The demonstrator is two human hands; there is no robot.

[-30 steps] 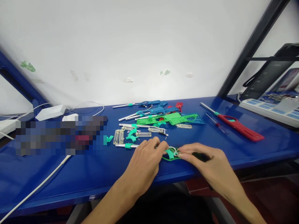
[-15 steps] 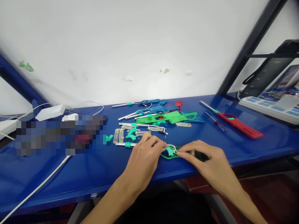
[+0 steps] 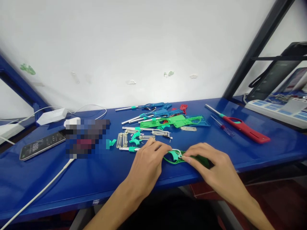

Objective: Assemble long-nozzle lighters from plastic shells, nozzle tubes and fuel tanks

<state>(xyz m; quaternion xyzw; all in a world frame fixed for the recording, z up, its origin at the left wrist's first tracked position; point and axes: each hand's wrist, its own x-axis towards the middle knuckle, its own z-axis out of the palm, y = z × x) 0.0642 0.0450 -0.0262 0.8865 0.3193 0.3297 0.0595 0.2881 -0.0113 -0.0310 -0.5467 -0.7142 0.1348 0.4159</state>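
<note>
A green lighter casing half (image 3: 170, 162) lies near the table's front edge. Its metal barrel (image 3: 124, 149), with a teal collar, points left. My left hand (image 3: 147, 169) is closed over the barrel end of the casing, its fingertips hidden from above. Inside the casing sit a teal trigger (image 3: 174, 155) and a looped white wire (image 3: 179, 151). At the trigger's right side, my right hand (image 3: 213, 164) pinches the wire's end between thumb and index finger. Part of the casing shows beneath that hand.
Behind my hands lie clear fuel tanks (image 3: 122, 140), teal triggers (image 3: 135, 139), green casings (image 3: 175, 121) and blue casings (image 3: 158, 112). To the right are a screwdriver (image 3: 225, 128) and a red lighter (image 3: 247, 129). A phone (image 3: 44, 143) and a white cable (image 3: 45, 185) lie left.
Both hands stay at the casing, nearly still. My right fingers have shifted very slightly at the wire.
</note>
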